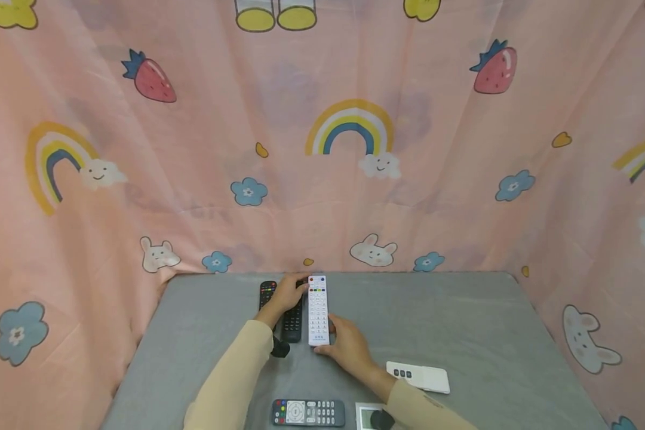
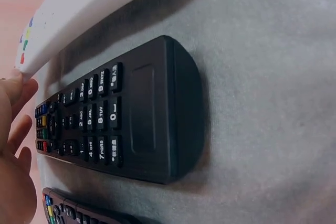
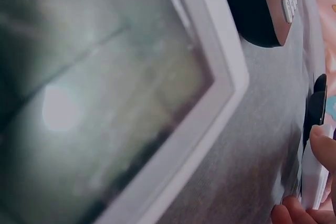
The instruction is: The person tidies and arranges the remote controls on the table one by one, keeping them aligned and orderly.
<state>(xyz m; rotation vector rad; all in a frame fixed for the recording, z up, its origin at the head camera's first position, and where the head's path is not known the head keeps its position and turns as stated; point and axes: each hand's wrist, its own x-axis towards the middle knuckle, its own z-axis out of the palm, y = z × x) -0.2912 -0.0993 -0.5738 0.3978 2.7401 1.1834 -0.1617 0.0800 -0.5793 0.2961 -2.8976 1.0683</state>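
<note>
Both hands are on a long white remote control [image 1: 318, 310] that stands upright in line with two black ones. My left hand [image 1: 287, 294] pinches its far left corner, thumb on the edge. At the near right end my right hand [image 1: 352, 346] holds it, the thumb along the bottom and fingers at the side. The left wrist view shows the white remote tilted above the cloth beside a black remote control [image 2: 142, 114]. A second black remote control [image 1: 267, 289] lies further left, partly covered by the left hand and forearm.
A grey remote control [image 1: 326, 412] lies crosswise near the front. Right of it is a white-framed device with a screen [image 1: 362, 412], partly under the right wrist. A white remote with a few buttons [image 1: 432, 378] lies at the right. A pink patterned curtain [image 1: 322, 221] borders the grey table [image 1: 435, 316].
</note>
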